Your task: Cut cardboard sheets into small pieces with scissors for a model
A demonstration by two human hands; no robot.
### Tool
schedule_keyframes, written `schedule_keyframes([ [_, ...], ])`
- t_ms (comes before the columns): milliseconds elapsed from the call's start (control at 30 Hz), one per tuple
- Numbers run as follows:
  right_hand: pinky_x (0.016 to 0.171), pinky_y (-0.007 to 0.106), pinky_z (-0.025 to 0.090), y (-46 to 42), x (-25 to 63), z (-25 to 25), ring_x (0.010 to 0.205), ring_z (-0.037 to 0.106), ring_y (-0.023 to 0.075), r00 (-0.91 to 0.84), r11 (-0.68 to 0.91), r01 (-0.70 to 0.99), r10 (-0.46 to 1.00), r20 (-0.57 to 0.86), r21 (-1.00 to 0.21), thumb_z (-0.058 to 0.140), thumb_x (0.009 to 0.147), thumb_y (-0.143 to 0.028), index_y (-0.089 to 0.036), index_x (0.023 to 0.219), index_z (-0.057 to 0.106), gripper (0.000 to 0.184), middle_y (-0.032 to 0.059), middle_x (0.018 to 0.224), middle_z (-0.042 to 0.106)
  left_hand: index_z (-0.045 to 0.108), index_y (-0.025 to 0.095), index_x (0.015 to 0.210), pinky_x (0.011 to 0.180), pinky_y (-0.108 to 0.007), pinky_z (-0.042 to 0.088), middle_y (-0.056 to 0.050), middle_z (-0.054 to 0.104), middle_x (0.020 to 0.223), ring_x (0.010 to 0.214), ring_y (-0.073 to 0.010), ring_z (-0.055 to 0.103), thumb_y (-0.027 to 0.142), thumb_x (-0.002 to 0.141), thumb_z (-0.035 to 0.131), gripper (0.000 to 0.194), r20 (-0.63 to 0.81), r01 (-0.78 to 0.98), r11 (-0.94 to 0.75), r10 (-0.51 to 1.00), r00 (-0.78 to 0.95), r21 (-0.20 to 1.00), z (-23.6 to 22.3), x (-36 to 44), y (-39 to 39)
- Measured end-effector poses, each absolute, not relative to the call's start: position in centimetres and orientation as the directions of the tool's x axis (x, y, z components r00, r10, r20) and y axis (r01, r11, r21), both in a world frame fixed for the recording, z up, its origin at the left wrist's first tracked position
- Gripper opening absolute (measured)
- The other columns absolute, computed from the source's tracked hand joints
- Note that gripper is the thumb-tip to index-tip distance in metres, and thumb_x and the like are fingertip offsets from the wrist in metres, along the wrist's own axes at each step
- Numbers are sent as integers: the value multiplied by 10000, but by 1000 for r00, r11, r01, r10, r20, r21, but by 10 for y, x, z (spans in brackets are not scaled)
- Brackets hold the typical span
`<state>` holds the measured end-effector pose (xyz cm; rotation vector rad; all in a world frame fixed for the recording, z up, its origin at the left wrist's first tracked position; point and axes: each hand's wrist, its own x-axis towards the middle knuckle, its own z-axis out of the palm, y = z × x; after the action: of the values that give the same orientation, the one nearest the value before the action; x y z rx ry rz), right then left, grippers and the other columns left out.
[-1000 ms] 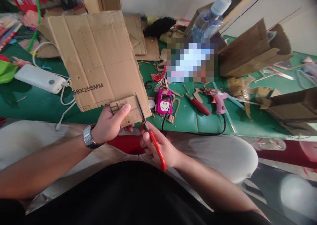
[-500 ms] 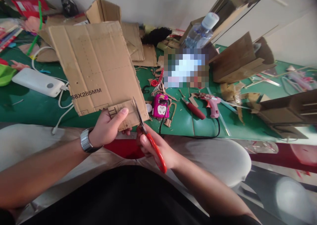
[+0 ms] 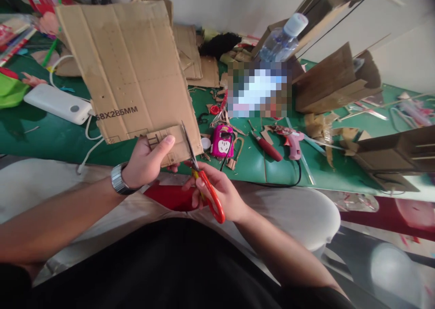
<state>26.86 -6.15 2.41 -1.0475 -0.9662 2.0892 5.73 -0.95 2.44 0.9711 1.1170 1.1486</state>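
My left hand [image 3: 146, 161], with a watch at the wrist, is closed on a large cardboard sheet [image 3: 132, 69], thumb on top. A smaller printed cardboard piece [image 3: 175, 141] lies under that thumb, at the sheet's near edge; whether it is a folded flap or separate I cannot tell. Red-handled scissors [image 3: 214, 198] are in my right hand [image 3: 220, 189], fingers around the handles. Their blades point away from me and lie across the small piece near its right end. The lower blade is partly hidden by the cardboard.
On the green tabletop [image 3: 251, 168] are a pink power socket [image 3: 222, 141], a red-handled tool [image 3: 269, 149], a pink glue gun [image 3: 294, 143] and a white power bank [image 3: 57, 104]. A plastic bottle [image 3: 282, 39] stands behind. Cardboard structures [image 3: 326, 82] occupy the right side.
The sheet appears higher in view and its far end tilts up more. The scissors' handles have spread, showing a yellow inner part. Both hands keep their hold.
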Motion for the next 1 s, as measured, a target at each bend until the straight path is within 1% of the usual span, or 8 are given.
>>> schedule_keyframes([
  [167,424,204,523,-65,266,24,472,628,108,-490,-498,-114,781,-388,-860,775,942,-685,-173,1395,622,701,-46,718,676,707,198,798,334,-271,526,-6,655,528,393,-214,654,486,883,827,324,-180,-229,182,983,28,956,26,61,-11],
  [400,381,183,465,-67,264,21,425,598,102,-452,-436,-30,808,-377,-900,738,963,-698,-177,1347,646,654,-67,657,637,732,191,844,344,-288,552,-18,683,550,399,-219,660,488,896,819,314,-201,-219,203,979,33,954,22,59,-12],
  [533,372,196,424,-67,261,20,401,546,100,-445,-464,-58,805,-393,-884,806,926,-665,-189,1301,638,629,-82,643,608,715,192,814,354,-284,556,-29,704,566,410,-212,659,510,906,796,340,-210,-193,216,976,53,957,22,58,-12],
  [633,427,208,372,-65,262,21,455,467,80,-466,-455,-132,812,-350,-881,803,925,-685,-191,1222,635,600,-82,679,556,718,196,824,356,-278,549,-34,721,574,402,-205,649,513,909,791,336,-207,-191,221,974,92,956,26,60,-13],
  [733,539,229,358,-62,265,25,617,430,95,-489,-419,-156,820,-298,-895,784,943,-695,-190,1161,654,565,-41,797,528,724,195,821,352,-276,538,-27,702,548,383,-202,634,485,891,819,313,-215,-204,235,970,112,950,31,61,-15],
  [800,594,244,354,-61,267,28,692,418,113,-500,-425,-146,811,-304,-894,786,949,-683,-192,1164,672,548,-18,859,525,734,191,818,348,-273,534,-28,699,545,379,-203,637,474,888,828,307,-213,-207,233,971,112,950,31,62,-16],
  [900,614,260,344,-59,266,31,721,418,126,-506,-467,-157,795,-336,-870,802,925,-700,-195,1185,687,579,-1,901,541,738,189,809,348,-262,534,-25,691,539,390,-204,652,488,907,813,323,-208,-200,230,970,123,952,29,61,-17],
  [1000,605,263,328,-60,266,32,709,416,122,-508,-518,-231,786,-352,-823,857,868,-701,-206,1204,690,621,-3,915,555,736,193,852,336,-265,539,-11,686,539,377,-202,642,521,890,835,345,-213,-231,237,969,127,943,27,59,-15],
])
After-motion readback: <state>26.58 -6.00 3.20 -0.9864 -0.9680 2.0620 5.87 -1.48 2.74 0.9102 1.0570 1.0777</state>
